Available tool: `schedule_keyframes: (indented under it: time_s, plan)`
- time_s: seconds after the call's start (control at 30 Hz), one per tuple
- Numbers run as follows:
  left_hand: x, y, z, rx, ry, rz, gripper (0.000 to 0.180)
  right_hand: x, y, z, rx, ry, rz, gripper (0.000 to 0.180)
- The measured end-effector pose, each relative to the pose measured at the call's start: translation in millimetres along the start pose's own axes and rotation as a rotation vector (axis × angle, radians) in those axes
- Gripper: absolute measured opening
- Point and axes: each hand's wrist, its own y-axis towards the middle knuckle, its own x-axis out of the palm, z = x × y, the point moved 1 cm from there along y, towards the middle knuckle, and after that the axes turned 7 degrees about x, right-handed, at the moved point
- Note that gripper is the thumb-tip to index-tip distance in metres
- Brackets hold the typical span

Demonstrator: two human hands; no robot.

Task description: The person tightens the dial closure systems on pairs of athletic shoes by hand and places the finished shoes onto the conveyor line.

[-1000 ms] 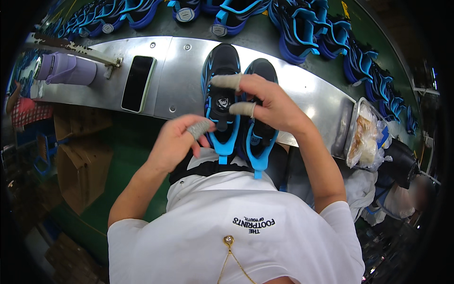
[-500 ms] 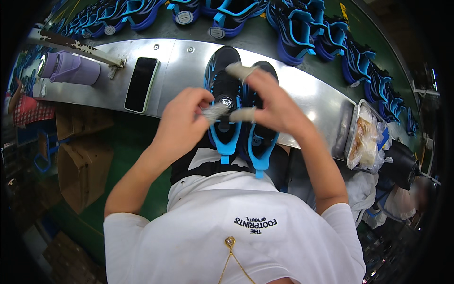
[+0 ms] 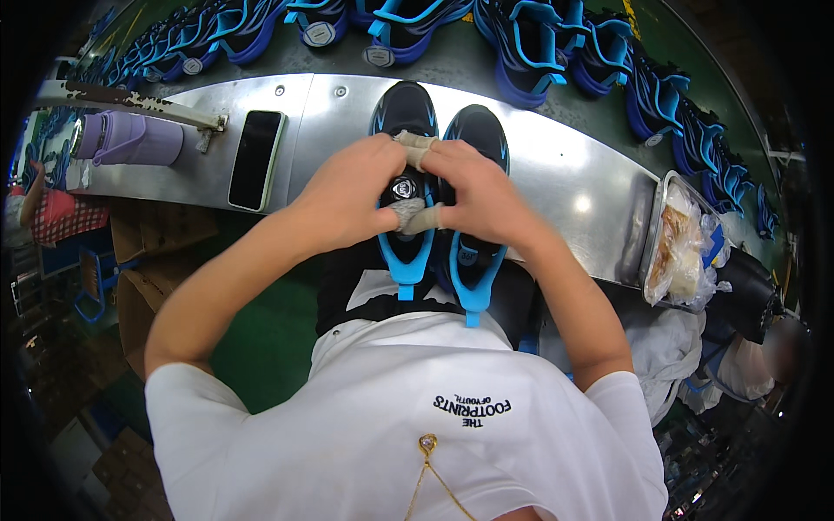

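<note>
Head view, looking straight down: the left hand (image 3: 347, 195) and the right hand (image 3: 482, 195) meet over the left shoe (image 3: 407, 165) of a pair lying side by side on a metal workbench (image 3: 565, 174). Both hands are curled, their fingertips drawn together at a small round dial (image 3: 404, 187) on the shoe's tongue. Taped fingers (image 3: 415, 148) press from above and a grey-wrapped thumb from below, pinching the tongue about the dial — how hard, I cannot tell.

The shoe is a black trainer with bright blue trim and a long blue heel tab (image 3: 406, 265) that hangs over the bench's near edge toward the person's lap. Its mate, the right shoe (image 3: 473, 143), lies touching it, partly under the right hand. A shoe of this kind is likely light, with a soft upper and a firmer sole; it should give under the fingers, so the tongue, the heel tab or the sole edges look like the surest places to grip.

Farther out on the bench lie a dark phone (image 3: 256, 158) and, beyond it, a purple bottle (image 3: 130, 139) on its side. To the right stands a metal tray (image 3: 673, 247) of crumpled wrapping. Past the bench runs a row of matching blue shoes (image 3: 539, 43).
</note>
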Motion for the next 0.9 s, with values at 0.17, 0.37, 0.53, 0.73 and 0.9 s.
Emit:
schedule_keyframes:
  time_s: [0.17, 0.37, 0.53, 0.73, 0.9]
  plan:
    - [12.5, -35.0, 11.2, -0.193, -0.226, 0.291, 0.025, -10.1, 2.3, -2.7, 0.064, 0.136, -0.07, 0.051]
    - [33.8, -67.7, 31.2, -0.632, -1.105, 0.264, 0.014, -0.1, -0.1, -21.5, 0.132, 0.046, -0.019, 0.039]
    - [36.8, -62.6, 35.7, -0.607, -1.061, 0.304, 0.016, 1.5, -1.6, -25.5, 0.078, -0.179, 0.077, 0.032]
    - [31.7, -59.5, 70.9, 0.13, 0.079, 0.015, 0.039, -52.2, 2.2, 28.3, 0.247, 0.272, 0.271, 0.029]
    - [58.5, -10.3, 68.1, 0.051, 0.097, -0.224, 0.021, -69.5, -15.5, 40.8, 0.289, 0.113, 0.235, 0.023]
